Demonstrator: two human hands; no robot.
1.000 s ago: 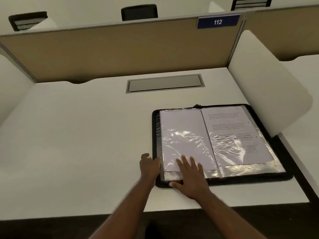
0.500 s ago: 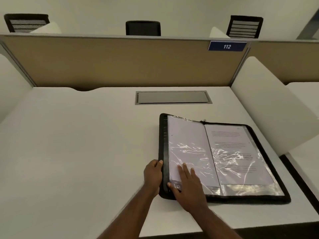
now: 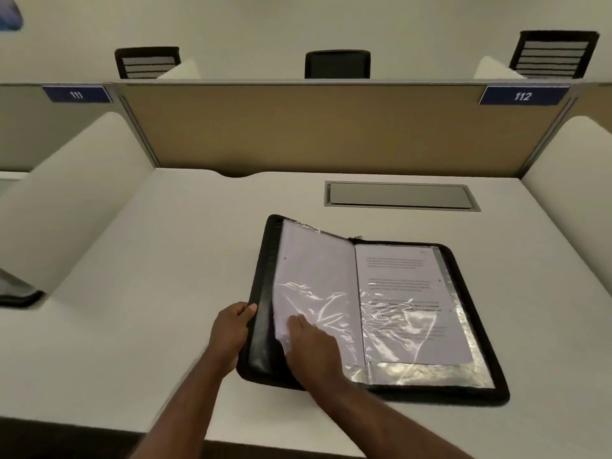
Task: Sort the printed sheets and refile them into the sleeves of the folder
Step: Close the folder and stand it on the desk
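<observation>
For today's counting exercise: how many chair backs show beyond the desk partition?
3. One chair back at the left, one in the middle, one at the right, all behind the partition. The partition may hide others.

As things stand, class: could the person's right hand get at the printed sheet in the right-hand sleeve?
Probably yes. The right hand rests on the left sleeve; nothing lies between it and the printed sheet beside it.

Study hall or open office. Numbered carrel signs (image 3: 522,96), tan divider panel (image 3: 331,127), white desk (image 3: 165,260), mesh chairs (image 3: 337,63) behind.
</observation>
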